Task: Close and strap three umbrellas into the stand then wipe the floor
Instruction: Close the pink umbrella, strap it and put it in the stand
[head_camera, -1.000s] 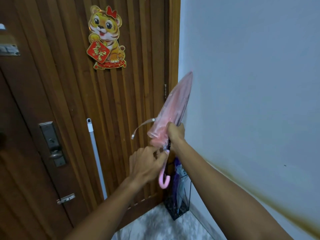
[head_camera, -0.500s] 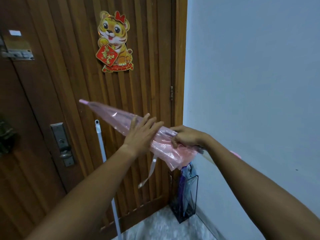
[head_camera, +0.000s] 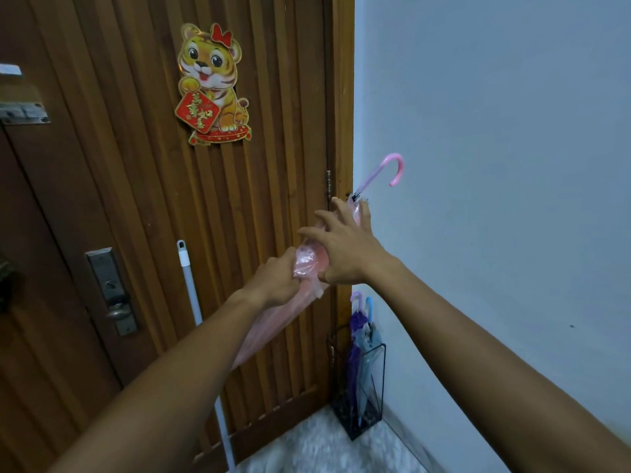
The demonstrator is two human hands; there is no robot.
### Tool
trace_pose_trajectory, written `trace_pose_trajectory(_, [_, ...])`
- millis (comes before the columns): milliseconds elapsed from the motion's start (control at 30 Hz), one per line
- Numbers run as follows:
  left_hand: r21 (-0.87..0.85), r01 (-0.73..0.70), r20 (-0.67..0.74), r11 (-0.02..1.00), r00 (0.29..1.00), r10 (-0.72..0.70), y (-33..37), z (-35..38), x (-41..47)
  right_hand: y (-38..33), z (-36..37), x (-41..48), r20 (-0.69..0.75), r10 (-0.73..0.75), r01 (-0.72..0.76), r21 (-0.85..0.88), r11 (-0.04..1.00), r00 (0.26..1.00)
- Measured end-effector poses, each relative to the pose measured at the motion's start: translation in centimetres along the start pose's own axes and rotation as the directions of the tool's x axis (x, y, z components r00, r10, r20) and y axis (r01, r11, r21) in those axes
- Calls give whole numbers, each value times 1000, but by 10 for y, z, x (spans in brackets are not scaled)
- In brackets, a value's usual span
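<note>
Your left hand (head_camera: 276, 283) pinches the pink umbrella (head_camera: 307, 268) mid-canopy, held up at the door; right hand (head_camera: 345, 247) lies spread over it. Light, slippery, crinkly plastic: grip the bunched folds, not the handle.

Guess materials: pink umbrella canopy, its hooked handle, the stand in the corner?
Pink umbrella canopy: thin translucent plastic film, glossy; it crinkles and catches light. Hooked handle: likely moulded plastic, smooth pink with a sheen. Stand: looks like a thin black metal frame with clear panels, since the umbrellas inside show through; glass or acrylic unclear.
</note>
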State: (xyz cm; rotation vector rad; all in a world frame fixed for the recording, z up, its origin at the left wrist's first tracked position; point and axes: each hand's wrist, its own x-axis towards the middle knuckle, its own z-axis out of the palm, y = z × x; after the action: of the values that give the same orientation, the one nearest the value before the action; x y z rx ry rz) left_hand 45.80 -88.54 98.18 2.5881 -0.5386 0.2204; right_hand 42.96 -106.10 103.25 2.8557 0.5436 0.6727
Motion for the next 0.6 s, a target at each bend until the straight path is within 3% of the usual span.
trace_pose_trajectory(67, [-69,17,28,998,1000,-15,1,1,-2,-2,5,3,-92,7,-8,-15,1000,996])
trace_pose_trajectory(133, [-145,40,26,989,999,-37,-2,0,-3,-4,13,2,-288,36,-39,-5,999,957])
trace_pose_trajectory(233, [-405,16,-43,914,998,-36,-4,-10,-9,-9,32,-4,-526,211,-85,253,964,824])
trace_pose_trajectory(333, [-610,53,14,791,998,-56,-4,-23,-16,-17,47,-8,-531,450,-85,574,814,718])
trace_pose_trajectory(400, [-626,84,35,775,996,-80,-6,-27,-18,-22,53,-10,-537,477,-53,624,779,696])
trace_pose_trajectory(467, [-655,95,25,750,994,-104,-5,-28,-19,-28,57,-9,-560,437,-60,566,822,703])
trace_pose_trajectory(600, [-664,126,25,737,989,-146,0,-29,-20,-35,54,-1,-323,294,-22,640,768,899])
